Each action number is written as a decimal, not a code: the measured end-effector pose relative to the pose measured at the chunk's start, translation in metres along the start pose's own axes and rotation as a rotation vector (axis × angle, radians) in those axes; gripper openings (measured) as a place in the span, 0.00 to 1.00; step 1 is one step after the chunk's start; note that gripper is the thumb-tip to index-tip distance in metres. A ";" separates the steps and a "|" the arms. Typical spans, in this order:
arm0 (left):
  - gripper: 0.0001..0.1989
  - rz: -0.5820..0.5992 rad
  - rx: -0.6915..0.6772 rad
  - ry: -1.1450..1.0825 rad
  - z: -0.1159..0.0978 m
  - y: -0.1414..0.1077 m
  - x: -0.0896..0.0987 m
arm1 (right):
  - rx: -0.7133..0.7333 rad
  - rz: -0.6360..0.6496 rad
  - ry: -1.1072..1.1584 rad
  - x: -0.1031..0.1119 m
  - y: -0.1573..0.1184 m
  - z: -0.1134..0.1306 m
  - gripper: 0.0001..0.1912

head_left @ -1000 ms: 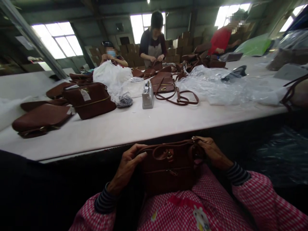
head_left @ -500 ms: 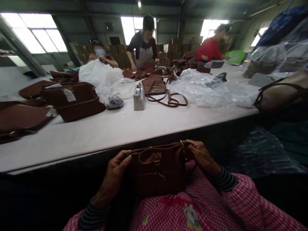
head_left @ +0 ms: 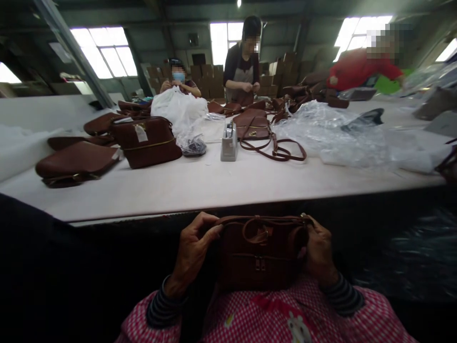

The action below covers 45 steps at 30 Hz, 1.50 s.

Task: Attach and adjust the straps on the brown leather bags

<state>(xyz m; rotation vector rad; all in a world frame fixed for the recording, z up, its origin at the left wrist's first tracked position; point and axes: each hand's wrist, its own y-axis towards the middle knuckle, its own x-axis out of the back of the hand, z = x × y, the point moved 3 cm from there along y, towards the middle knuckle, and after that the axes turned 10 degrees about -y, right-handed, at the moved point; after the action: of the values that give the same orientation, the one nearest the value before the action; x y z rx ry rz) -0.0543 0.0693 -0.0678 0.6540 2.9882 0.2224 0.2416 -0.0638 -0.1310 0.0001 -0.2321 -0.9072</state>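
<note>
A dark brown handbag [head_left: 257, 271] rests upright on the lap, below the table edge, with a zipper across its front and two zipper pulls near the middle. My left hand [head_left: 194, 245] grips its upper left corner, thumb on top near the strap. At the upper right corner my right hand [head_left: 319, 245] holds the bag by its side and strap end, near a small metal ring; some of its fingers are hidden behind the bag. The brown strap [head_left: 259, 219] runs along the top edge between both hands, with a loop hanging over the front.
On the white table [head_left: 171, 190] stand a grey tape dispenser [head_left: 229, 143], a brown bag with strap [head_left: 252, 125], more brown bags [head_left: 146, 143] at left and clear plastic [head_left: 332, 136] at right. Three people work across the table.
The view has turned left, so the table's contents sit further right. The held bag now faces more squarely, its two zipper pulls hanging together. Across the table, the person in red leans further right.
</note>
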 end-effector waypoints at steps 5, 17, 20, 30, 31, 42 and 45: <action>0.11 -0.026 0.158 -0.250 0.002 -0.005 -0.003 | 0.090 -0.062 -0.057 -0.004 0.002 0.009 0.20; 0.09 -0.004 -0.036 -0.074 -0.040 -0.004 -0.013 | 0.249 0.007 -0.016 0.012 0.009 0.042 0.24; 0.09 0.030 -0.014 -0.080 -0.040 -0.004 -0.021 | 0.219 0.022 -0.005 0.014 0.009 0.039 0.25; 0.10 0.119 0.150 -0.262 -0.033 -0.012 -0.031 | 0.227 0.022 -0.055 0.023 0.014 0.042 0.26; 0.10 0.120 0.137 -0.234 -0.034 -0.010 -0.031 | 0.262 -0.007 -0.050 0.025 0.017 0.048 0.26; 0.13 0.187 0.001 0.108 -0.052 0.010 -0.045 | 0.829 -0.196 0.048 0.015 0.108 0.208 0.24; 0.12 0.226 0.057 -0.009 -0.051 0.016 -0.057 | 0.974 -0.110 -0.044 -0.007 0.126 0.255 0.26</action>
<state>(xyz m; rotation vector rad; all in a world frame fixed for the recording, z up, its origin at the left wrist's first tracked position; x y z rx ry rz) -0.0014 0.0537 -0.0122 0.9970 2.9180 0.1474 0.2855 0.0444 0.1288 0.9005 -0.7005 -0.8275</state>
